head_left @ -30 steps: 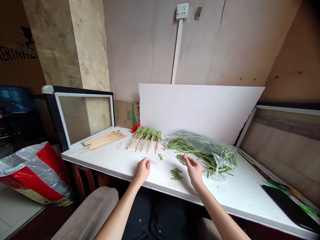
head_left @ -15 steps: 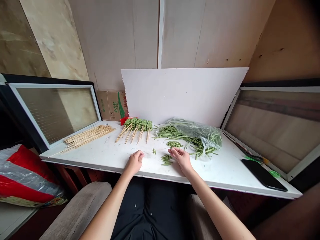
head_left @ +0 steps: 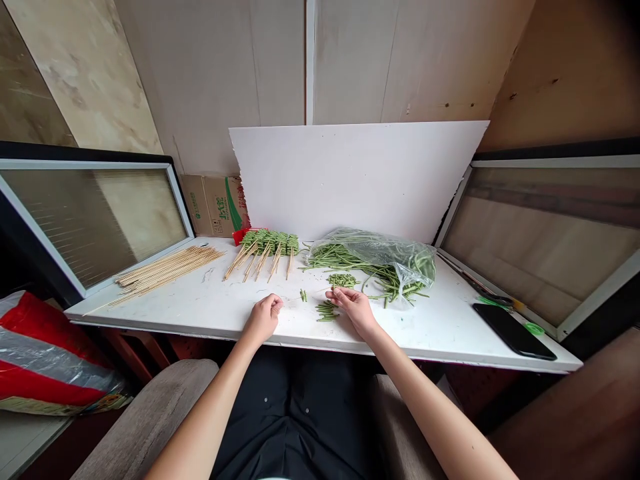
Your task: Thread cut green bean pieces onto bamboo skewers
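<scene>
Left grip (head_left: 263, 317) curls, right grip (head_left: 356, 310) pinches.

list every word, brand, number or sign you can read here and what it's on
"北大荒" (last character uncertain), on the cardboard box.
Smaller green and red print on that box: too small to read.
Markings low on the red-and-silver bag: too blurred to read.
</scene>
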